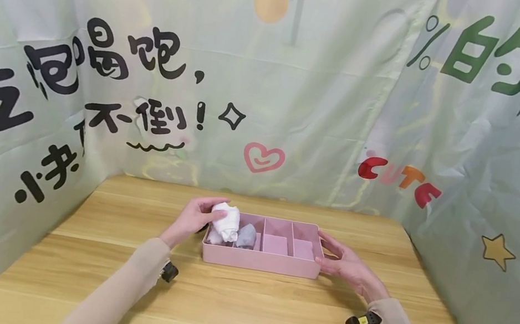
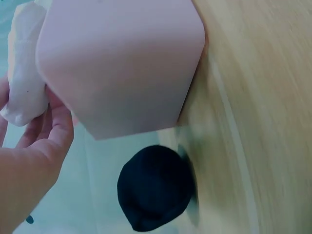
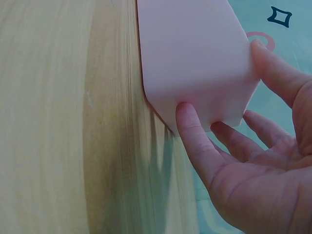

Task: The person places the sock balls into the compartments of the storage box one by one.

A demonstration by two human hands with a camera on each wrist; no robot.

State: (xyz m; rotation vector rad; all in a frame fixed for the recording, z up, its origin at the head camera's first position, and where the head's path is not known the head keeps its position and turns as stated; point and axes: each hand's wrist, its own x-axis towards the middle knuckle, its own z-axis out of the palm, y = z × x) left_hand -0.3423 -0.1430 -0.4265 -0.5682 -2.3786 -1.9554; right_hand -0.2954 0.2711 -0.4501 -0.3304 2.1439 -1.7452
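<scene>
My left hand (image 1: 191,220) grips a white rolled-up cloth bundle (image 1: 226,221) over the left end of a pink divided box (image 1: 260,262). Below that bundle, another pale bundle (image 1: 214,238) shows in the leftmost compartment. A grey cloth bundle (image 1: 246,235) sits in the compartment beside it. The two compartments on the right hold nothing. At the box's right end, my right hand (image 1: 350,268) touches the end wall with extended fingertips, as the right wrist view shows. A black rounded bundle (image 2: 155,189) lies on the table near the box's left end, mostly hidden behind my left hand in the head view.
The box stands on a wood-grain table (image 1: 238,310). Pale printed curtains (image 1: 318,109) enclose the table at the back and both sides. A small black camera is strapped to each wrist, the right one (image 1: 359,323) hanging low over the tabletop.
</scene>
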